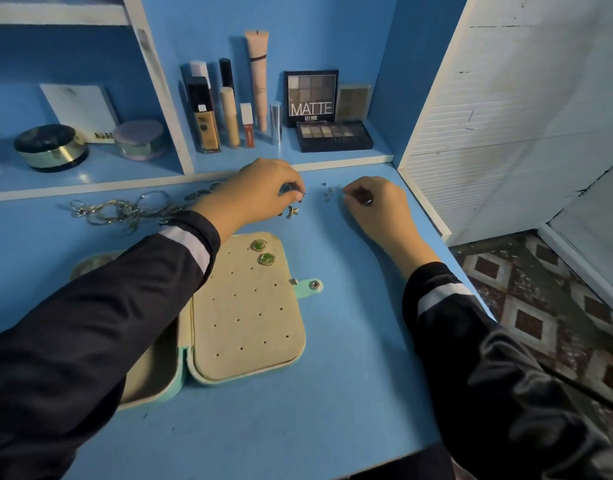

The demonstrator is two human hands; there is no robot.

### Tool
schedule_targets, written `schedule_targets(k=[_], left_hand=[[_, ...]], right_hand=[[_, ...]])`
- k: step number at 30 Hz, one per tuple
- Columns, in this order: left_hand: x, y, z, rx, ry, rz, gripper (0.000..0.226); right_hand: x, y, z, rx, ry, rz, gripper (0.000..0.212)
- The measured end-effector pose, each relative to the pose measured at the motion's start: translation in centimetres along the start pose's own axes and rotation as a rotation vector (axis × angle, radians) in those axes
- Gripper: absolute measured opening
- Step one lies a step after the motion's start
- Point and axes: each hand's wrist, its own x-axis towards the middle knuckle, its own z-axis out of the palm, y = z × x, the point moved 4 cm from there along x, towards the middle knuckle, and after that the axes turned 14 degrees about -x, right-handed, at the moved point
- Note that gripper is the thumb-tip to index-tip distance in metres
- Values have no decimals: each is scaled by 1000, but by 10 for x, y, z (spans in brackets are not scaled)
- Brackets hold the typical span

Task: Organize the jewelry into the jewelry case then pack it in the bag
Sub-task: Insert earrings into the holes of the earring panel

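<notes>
Upper centre: your left hand (260, 192) pinches a small earring (292, 195); your right hand (376, 202) curls over loose pieces (327, 192), grasp unclear. Next, likely pin it into the open jewelry case (249, 327), lower centre.

A blue tabletop (332, 393) fills the foreground, its surface smooth and matte under dim, cool light. Along the tabletop's far edge runs a raised blue shelf (346, 156) with a pale front lip, split by a slanted white divider (163, 109) into two bays. Behind that shelf, above the tabletop, rises a plain blue back wall (315, 36), and a white upper shelf (56, 13) crosses the far-left corner. Against the tabletop's right edge stands a white slatted panel (506, 116), scuffed and chipped. Below the tabletop on the right lies a tiled floor (540, 306) patterned in brown and grey diamonds.
</notes>
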Motion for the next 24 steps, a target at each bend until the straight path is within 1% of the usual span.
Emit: schedule_targets(k=[9,19,24], left_hand=[[8,-8,3,-14,33,67,13],[9,-12,4,-29,57,98,10],[9,-12,5,-26,71,105,9]], right_hand=[[17,3,7,23,23,-28,9],[26,-1,5,83,51,-17,11],[32,-6,6,51,28,-41,12]])
